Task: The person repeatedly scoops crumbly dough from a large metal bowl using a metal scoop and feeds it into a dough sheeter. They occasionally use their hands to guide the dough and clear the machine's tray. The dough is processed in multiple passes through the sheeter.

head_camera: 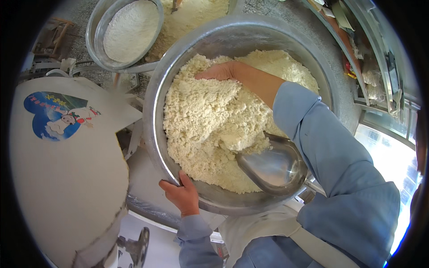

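Note:
A large round metal bowl (155,134) tilts before me, heaped with pale yellow, crumbly flour mixture (207,110). My left hand (182,194) grips the bowl's lower left rim, thumb over the edge. In the upper part of the heap lies my right hand (219,71), its fingers partly buried in the crumbs, so what they hold is hidden. A metal scoop (268,164) rests in the bowl at the lower right, under my right forearm, with its handle reaching over the rim and some of the mixture at its lip.
Beyond the bowl stand a smaller metal bowl of white flour (132,31) and a wide container of yellowish flour (192,16). A white machine housing (67,167) with a cartoon sticker fills the left side. Shelving (348,50) with bags lines the upper right.

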`<state>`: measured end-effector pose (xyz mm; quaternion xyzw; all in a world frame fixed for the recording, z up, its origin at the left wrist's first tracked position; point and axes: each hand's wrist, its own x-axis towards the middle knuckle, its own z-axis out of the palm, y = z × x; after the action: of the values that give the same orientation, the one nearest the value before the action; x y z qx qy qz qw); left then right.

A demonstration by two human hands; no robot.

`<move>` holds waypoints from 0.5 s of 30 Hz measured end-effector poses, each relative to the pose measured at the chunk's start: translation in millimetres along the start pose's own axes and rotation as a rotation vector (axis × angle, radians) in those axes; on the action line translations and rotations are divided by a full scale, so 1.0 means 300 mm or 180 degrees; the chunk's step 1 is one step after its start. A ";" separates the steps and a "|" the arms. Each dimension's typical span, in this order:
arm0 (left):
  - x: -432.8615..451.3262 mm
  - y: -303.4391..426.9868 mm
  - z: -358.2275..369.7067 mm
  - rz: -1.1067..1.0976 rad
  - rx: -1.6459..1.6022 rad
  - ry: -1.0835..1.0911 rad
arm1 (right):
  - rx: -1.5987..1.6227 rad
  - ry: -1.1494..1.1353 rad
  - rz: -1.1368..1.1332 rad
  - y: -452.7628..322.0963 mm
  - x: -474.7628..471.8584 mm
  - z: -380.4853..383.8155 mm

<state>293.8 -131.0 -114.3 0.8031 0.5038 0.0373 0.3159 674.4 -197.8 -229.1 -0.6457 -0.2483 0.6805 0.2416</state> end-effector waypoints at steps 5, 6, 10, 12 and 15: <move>0.002 0.004 -0.010 0.0183 0.0071 -0.0006 | -0.0609 0.0127 -0.0344 -0.069 -0.171 0.156; 0.001 0.005 -0.011 0.0170 0.0097 -0.0002 | -0.0913 0.0269 -0.0178 -0.080 -0.200 0.214; -0.002 0.002 -0.006 0.0285 0.0173 0.0090 | -0.2178 0.1274 -0.0449 -0.098 -0.284 0.517; -0.004 -0.002 -0.005 0.0339 0.0187 0.0109 | -0.2743 0.1174 -0.0316 -0.093 -0.328 0.647; -0.001 -0.010 -0.008 0.0434 0.0140 0.0133 | -0.3065 0.0472 -0.0256 -0.082 -0.409 0.730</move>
<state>290.3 -129.2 -113.9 0.8414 0.4551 0.0644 0.2843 461.9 -264.4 -110.5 -0.7207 -0.5416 0.4307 -0.0414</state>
